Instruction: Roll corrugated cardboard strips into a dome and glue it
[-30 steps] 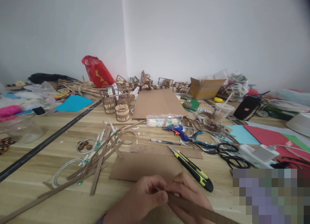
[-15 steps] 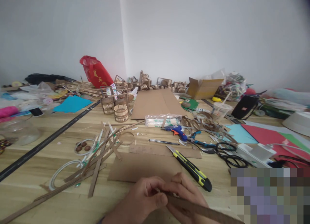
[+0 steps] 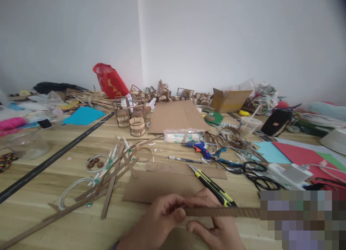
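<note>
Apparently steadied at one end, the brown strip (image 3: 229, 212) runs sideways low over the table (image 3: 81, 233), pinched by the left hand (image 3: 151, 224), while the right hand (image 3: 225, 228) spreads loosely behind it, thumb free, the utility knife (image 3: 213, 185) just beyond, seemingly for easy reach.

Rear of bench (image 3: 48, 187), before wall (image 3: 216, 33): red bag (image 3: 113, 83), tilted, marked in gold; farther right, carton (image 3: 229, 101), flaps open. Left: blue paper (image 3: 84, 115), spool (image 3: 44, 123) near it, and jar (image 3: 31, 145), transparent, closer to the front. Right: cup (image 3: 247, 125) with straw (image 3: 255, 111), speaker (image 3: 276, 123) close by, black; in front of these, red paper (image 3: 300, 154) overlapping pale paper (image 3: 270, 152), with power strip (image 3: 290, 176), white, nearer still.
</note>
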`<state>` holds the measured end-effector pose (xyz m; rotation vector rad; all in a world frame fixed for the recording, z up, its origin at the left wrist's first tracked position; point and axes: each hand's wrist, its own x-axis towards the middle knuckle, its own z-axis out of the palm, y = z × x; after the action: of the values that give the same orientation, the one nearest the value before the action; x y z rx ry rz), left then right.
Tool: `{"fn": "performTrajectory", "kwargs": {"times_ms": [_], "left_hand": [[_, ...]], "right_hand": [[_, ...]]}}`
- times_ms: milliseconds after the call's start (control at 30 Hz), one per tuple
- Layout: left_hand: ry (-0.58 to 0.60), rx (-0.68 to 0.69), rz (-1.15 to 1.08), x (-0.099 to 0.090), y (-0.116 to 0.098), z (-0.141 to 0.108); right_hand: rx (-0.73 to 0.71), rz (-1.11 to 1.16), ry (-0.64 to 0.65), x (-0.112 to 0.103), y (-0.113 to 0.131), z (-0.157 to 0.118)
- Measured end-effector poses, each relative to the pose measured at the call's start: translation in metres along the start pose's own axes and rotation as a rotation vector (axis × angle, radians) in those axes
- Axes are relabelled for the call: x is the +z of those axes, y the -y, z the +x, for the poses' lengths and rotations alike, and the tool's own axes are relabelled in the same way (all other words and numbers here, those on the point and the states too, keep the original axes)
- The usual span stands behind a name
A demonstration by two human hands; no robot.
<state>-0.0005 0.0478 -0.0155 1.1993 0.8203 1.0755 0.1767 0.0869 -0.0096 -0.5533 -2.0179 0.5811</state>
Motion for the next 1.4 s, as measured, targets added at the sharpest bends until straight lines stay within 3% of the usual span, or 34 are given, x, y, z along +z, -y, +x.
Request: {"fn": "performTrajectory", "kwargs": {"times_ms": [100,333,500,633,733,833,1033,1133,1300,1400], "left_hand": [[-0.064,0.009,-0.01,0.0,0.006,0.002],[-0.094,0.028,-0.145,0.005,0.014,0.001],[-0.118,0.078,-0.064,0.005,0.011,0.0],[-0.182,0.109,0.029,0.003,0.01,-0.003],[-0.274,0.106,0.113,0.003,0.008,-0.004],[-0.31,0.083,0.199,0.004,0.005,-0.003],[-0.266,0.301,0.359,0.002,0.003,0.002],[-0.243,0.365,0.385,0.001,0.005,0.003],[-0.279,0.358,0.396,0.004,0.009,0.003],[-0.264,0.328,0.415,0.005,0.008,0.001]], "right_hand": [[0.003,-0.013,-0.059,0.003,0.0,0.002],[-0.027,0.029,-0.112,0.005,0.002,0.005],[0.001,0.052,-0.109,0.006,0.001,0.006],[0.284,0.086,-0.157,0.015,-0.009,-0.007],[0.548,0.204,-0.101,0.022,-0.012,-0.016],[0.678,0.332,-0.056,0.023,-0.008,-0.016],[0.636,0.381,0.127,0.013,-0.006,-0.004],[0.625,0.389,0.116,0.012,-0.009,-0.004],[0.595,0.412,0.137,0.012,-0.011,-0.005],[0.551,0.353,0.085,0.014,-0.009,-0.005]]}}
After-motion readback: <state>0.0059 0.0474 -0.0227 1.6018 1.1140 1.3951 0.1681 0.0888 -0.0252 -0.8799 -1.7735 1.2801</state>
